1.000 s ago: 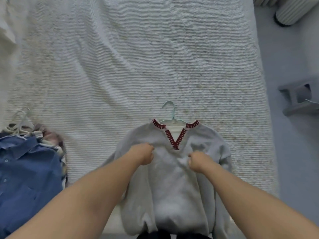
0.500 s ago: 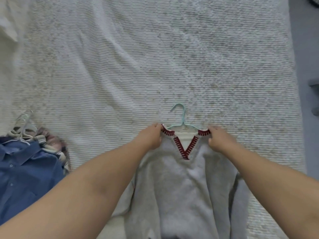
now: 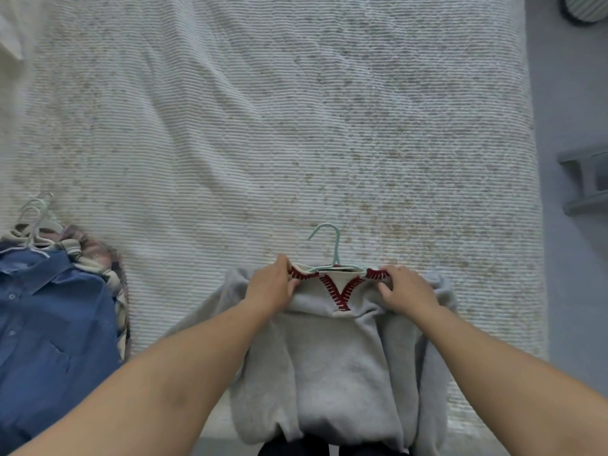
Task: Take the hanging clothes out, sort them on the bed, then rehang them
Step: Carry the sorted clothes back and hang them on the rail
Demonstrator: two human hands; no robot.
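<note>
Left hand [image 3: 271,287], lower centre of the frame, fingers and thumb curled onto the left side of the collar of a grey sweater [image 3: 342,357], pinching the cloth at the red-stitched neckline. Right hand [image 3: 406,292], just right of centre, likewise gripping the right side of the collar, thumb under, fingers over the fabric. Between the two hands, a V-neck trimmed in dark red, and a pale green hanger [image 3: 332,248] inside the neck opening, its hook standing clear above the collar against the bedspread. Sweater body spread toward the bottom edge of the frame, sleeves bunched at both sides, hem hanging over the near edge of the bed [image 3: 296,126], covered in a ribbed white spread. At lower left, a blue shirt [image 3: 49,324] atop a pile of other clothes, several pale hangers [image 3: 34,222] sticking out at its top. Along the right edge, grey floor [image 3: 572,93].
</note>
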